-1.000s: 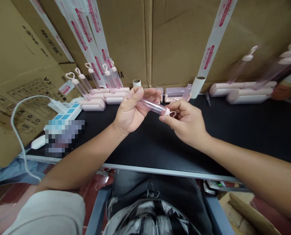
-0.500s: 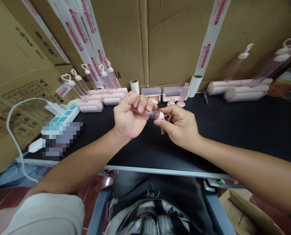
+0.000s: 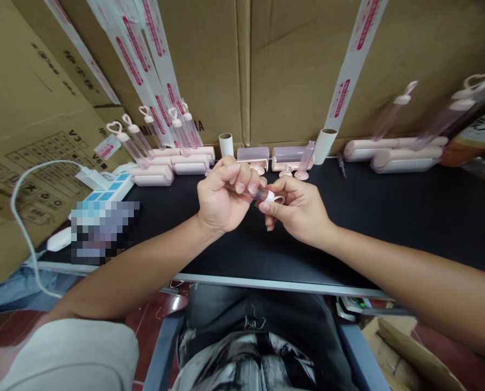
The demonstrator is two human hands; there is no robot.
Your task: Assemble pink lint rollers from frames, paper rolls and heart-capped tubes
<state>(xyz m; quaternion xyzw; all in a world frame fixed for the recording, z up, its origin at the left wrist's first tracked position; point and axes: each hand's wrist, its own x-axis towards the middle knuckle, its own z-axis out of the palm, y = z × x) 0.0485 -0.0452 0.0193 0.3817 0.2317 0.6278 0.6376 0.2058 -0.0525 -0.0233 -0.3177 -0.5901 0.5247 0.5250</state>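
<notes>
Above the black table my left hand [image 3: 226,195] is wrapped round a clear pinkish tube [image 3: 260,194], which lies nearly level and tips down to the right. My right hand [image 3: 299,209] pinches the tube's white cap [image 3: 270,196], which ends in a heart-shaped loop [image 3: 281,200]. Cap and tube meet; how tightly they are joined I cannot tell. Just behind my hands lie two pink cases with clear lilac lids [image 3: 293,156]. A short clear tube [image 3: 306,157] stands on a round pink base beside them.
Several capped tubes [image 3: 181,133] stand on pink cases at the left, more [image 3: 392,117] at the right. Cardboard rolls [image 3: 326,145] stand at the back. A power strip [image 3: 114,190] with a white cable lies left. Cardboard [image 3: 287,70] walls the back; the table edge [image 3: 266,282] is near me.
Both hands stay on the tube and cap. My left hand shows slightly farther right and lower, closer to the cap; the whole view has shifted a little.
</notes>
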